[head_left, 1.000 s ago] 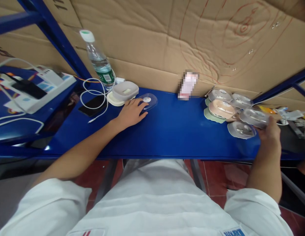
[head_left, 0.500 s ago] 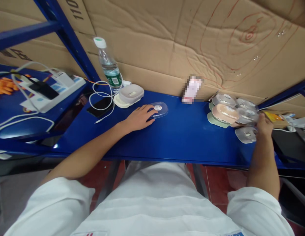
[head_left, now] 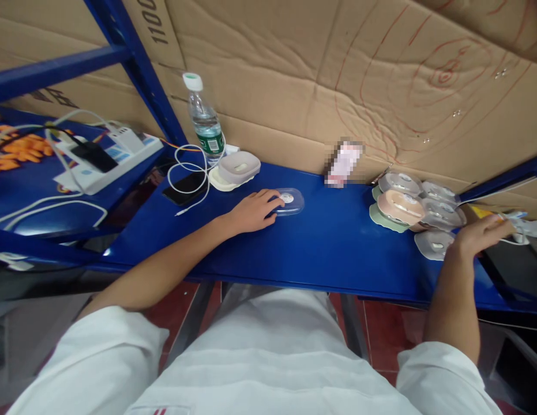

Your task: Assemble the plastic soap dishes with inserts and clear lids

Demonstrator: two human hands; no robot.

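Note:
My left hand (head_left: 254, 212) lies on the blue tabletop, its fingers outstretched and their tips on the near side of an oval clear plastic lid (head_left: 295, 203) with a round white sticker. My right hand (head_left: 480, 233) reaches out at the right with extended fingers and nothing visibly in it, above cluttered items. Beside its wrist is a pale, clear-topped oval dish (head_left: 432, 244). Just behind are a peach dish (head_left: 400, 207), a green dish (head_left: 387, 219) and clear-lidded dishes (head_left: 441, 212) in stacks. A grey-beige dish (head_left: 239, 167) sits on a cream one (head_left: 220, 180).
A water bottle (head_left: 207, 129) stands at the back left, near a white cable (head_left: 175, 166) and a black phone (head_left: 184, 189). Farther left are a power strip (head_left: 116, 158) and orange pieces (head_left: 28, 150). A pixelated upright object (head_left: 345, 164) leans against the cardboard wall (head_left: 259, 75).
My right hand has moved away from the dishes toward the right, and its fingers have stretched out. My left hand stays at the clear lid. The view has shifted slightly.

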